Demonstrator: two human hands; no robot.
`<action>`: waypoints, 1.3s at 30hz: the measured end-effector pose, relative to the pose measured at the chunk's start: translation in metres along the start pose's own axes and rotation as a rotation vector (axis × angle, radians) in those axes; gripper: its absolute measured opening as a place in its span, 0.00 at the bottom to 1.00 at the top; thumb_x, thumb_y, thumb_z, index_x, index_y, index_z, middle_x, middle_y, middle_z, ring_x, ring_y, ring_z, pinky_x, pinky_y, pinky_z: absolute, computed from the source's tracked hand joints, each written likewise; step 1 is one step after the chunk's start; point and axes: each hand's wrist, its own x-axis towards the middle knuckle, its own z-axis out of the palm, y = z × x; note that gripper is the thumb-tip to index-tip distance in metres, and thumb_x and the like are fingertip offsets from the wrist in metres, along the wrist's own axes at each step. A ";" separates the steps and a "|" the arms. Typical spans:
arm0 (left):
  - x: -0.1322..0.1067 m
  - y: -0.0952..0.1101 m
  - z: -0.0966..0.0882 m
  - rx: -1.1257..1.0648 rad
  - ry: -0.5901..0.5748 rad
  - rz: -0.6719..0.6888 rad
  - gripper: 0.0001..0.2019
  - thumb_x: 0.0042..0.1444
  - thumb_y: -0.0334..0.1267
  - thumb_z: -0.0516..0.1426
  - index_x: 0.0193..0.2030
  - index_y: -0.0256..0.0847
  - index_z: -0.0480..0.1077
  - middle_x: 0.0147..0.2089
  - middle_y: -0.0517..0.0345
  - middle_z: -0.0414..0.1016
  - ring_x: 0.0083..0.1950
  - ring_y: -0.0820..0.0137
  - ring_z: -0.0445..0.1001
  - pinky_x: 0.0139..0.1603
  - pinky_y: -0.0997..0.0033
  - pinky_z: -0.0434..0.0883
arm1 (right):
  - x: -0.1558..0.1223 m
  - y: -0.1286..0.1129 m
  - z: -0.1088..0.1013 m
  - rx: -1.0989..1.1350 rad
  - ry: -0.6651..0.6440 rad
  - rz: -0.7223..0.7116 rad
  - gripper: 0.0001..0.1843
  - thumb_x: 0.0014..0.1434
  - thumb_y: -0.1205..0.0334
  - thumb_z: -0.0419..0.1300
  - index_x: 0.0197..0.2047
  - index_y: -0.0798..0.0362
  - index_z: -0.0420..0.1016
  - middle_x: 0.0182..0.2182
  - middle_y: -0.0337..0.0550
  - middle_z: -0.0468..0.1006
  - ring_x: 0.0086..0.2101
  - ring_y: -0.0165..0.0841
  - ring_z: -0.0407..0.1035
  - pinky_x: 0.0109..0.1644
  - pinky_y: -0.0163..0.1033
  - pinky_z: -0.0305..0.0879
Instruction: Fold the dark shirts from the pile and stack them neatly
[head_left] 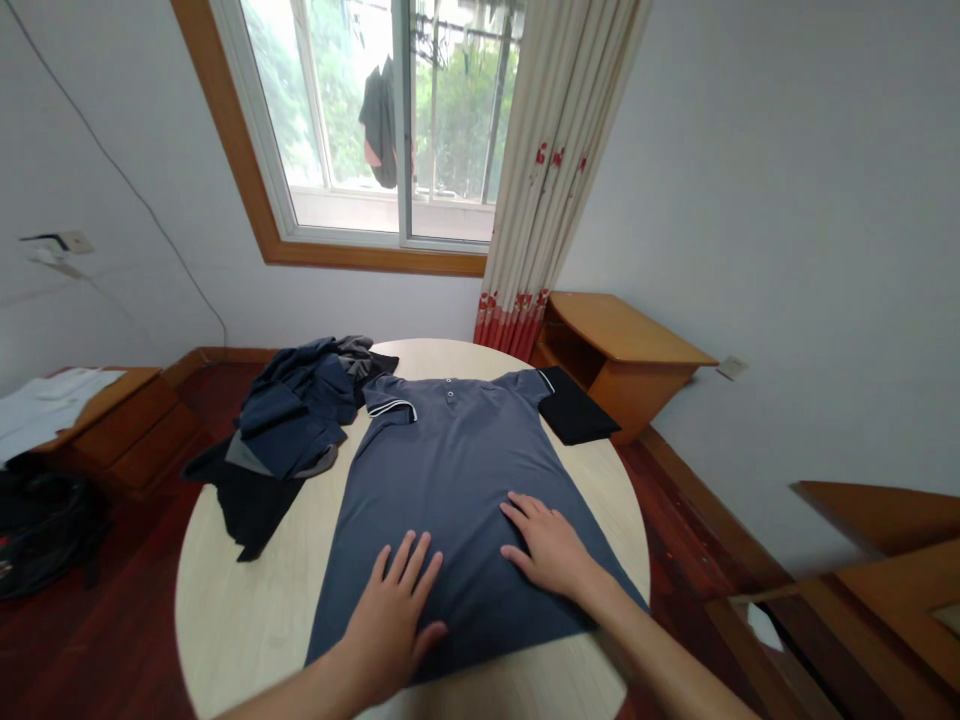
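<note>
A dark blue-grey polo shirt (457,470) lies spread out face up on a round pale table (240,620), its buttoned collar end away from me and its hem towards me. White stripes edge its short sleeves. My left hand (394,620) rests with fingers spread on the lower left of the shirt. On the lower right, my right hand (547,545) lies on the cloth, fingers stretched out and slightly bent. Neither hand grips any fabric.
A heap of dark clothes (300,410) sits at the table's left, partly over its edge. A folded black garment (574,405) lies at the right, beside the shirt's sleeve. Beyond stand a wooden cabinet (622,340), a curtain (562,150) and a window (450,130).
</note>
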 end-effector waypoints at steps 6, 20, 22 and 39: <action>0.061 -0.013 -0.051 -0.124 0.018 0.000 0.26 0.67 0.57 0.46 0.61 0.47 0.71 0.59 0.46 0.75 0.59 0.54 0.72 0.62 0.48 0.65 | 0.059 -0.022 -0.037 0.042 0.014 -0.070 0.28 0.61 0.48 0.60 0.61 0.49 0.73 0.56 0.51 0.76 0.56 0.46 0.70 0.60 0.47 0.63; 0.140 -0.146 -0.022 0.035 0.195 -0.249 0.30 0.67 0.54 0.45 0.71 0.45 0.59 0.74 0.49 0.55 0.76 0.54 0.49 0.72 0.43 0.49 | 0.145 0.027 0.026 0.036 0.264 0.139 0.33 0.70 0.45 0.44 0.72 0.51 0.56 0.72 0.48 0.52 0.71 0.38 0.44 0.73 0.52 0.39; 0.140 -0.159 -0.023 0.067 0.212 -0.296 0.31 0.67 0.55 0.44 0.71 0.43 0.60 0.73 0.46 0.58 0.75 0.53 0.51 0.71 0.45 0.51 | 0.140 0.034 0.026 0.038 0.283 0.211 0.32 0.70 0.45 0.43 0.72 0.51 0.57 0.72 0.47 0.52 0.71 0.39 0.44 0.72 0.53 0.39; 0.111 -0.136 -0.053 0.139 0.258 -0.523 0.36 0.66 0.55 0.45 0.74 0.33 0.52 0.69 0.31 0.61 0.58 0.45 0.71 0.52 0.51 0.71 | 0.089 0.025 0.016 -0.041 0.183 0.297 0.33 0.68 0.46 0.48 0.71 0.54 0.59 0.71 0.50 0.55 0.68 0.45 0.50 0.68 0.54 0.51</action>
